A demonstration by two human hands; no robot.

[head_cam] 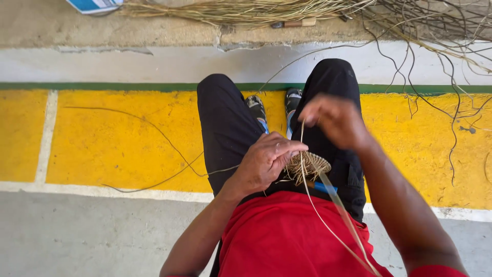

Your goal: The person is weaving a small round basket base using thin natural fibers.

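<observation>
Here, the left hand [264,163] pinched the small woven disc [307,165] between narrowed fingers [287,149]. Above those fingers, the right hand [333,120] gripped a pale strand [303,149], fingertips closed on it.

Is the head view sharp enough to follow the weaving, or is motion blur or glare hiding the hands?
Head view: even daylight, no harsh glare on the yellow floor; the right hand is motion-blurred, fingers indistinct; the left hand is sharper, gripping the small woven coil; the thin strand running down over the red shirt reads clearly; wide-angle bending shows at the edges.
</observation>
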